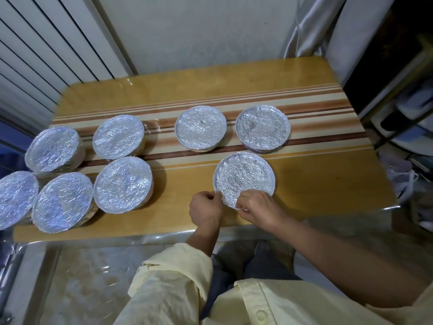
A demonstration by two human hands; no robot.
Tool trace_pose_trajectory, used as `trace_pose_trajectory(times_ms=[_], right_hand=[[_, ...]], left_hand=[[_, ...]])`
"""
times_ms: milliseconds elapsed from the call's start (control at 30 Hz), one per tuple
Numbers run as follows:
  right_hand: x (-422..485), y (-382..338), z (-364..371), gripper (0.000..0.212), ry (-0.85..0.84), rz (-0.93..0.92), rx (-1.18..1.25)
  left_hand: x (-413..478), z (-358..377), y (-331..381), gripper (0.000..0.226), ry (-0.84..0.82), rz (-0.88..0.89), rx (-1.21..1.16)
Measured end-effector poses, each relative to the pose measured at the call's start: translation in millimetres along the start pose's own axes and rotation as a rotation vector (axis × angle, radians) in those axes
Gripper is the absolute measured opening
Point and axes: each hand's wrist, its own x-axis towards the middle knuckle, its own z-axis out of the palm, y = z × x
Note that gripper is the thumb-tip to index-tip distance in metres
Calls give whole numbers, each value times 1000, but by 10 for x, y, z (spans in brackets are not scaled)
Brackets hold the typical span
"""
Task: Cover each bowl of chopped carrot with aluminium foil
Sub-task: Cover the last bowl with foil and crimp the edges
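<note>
Several foil-covered bowls stand on the wooden table (187, 85). The nearest bowl (244, 177) sits close to the front edge, its top wrapped in crinkled aluminium foil. My left hand (205, 208) pinches the foil at the bowl's near-left rim. My right hand (257, 207) pinches the foil edge at the near rim, fingers curled on it. Two covered bowls, one (200, 129) and another (263, 129), stand behind it. Several more covered bowls cluster at the left, such as one (123, 184). No carrot shows.
The table has striped inlay across its middle and a clear plastic cover hanging over the front edge (140, 238). A wall and shutter stand behind it; shelves with clutter (410, 127) are at the right. My knees are below the table edge.
</note>
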Motion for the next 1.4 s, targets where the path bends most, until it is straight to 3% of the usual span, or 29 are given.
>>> trace_pose_trajectory(times_ms=[233, 400, 600, 767, 900, 1133, 1267, 1400], right_hand=[[4, 12, -7, 20, 14, -16, 28], [0, 2, -2, 22, 22, -2, 28], [12, 10, -6, 21, 29, 0, 31], [7, 19, 12, 22, 34, 8, 26], [9, 14, -2, 23, 33, -12, 17], [-73, 134, -76, 28, 0, -90, -41], [-48, 117, -35, 24, -7, -78, -29], [-45, 121, -32, 22, -5, -65, -27]], left_hand=[[76, -6, 9, 24, 1, 4, 11], [-108, 71, -86, 62, -57, -92, -111], [-83, 109, -50, 33, -85, -70, -86], [-90, 172, -82, 58, -149, -76, -90], [-48, 242, -84, 42, -158, -17, 18], [64, 210, -44, 38, -138, -12, 78], [59, 229, -82, 41, -157, -31, 31], [48, 251, -127, 60, -167, -94, -195]])
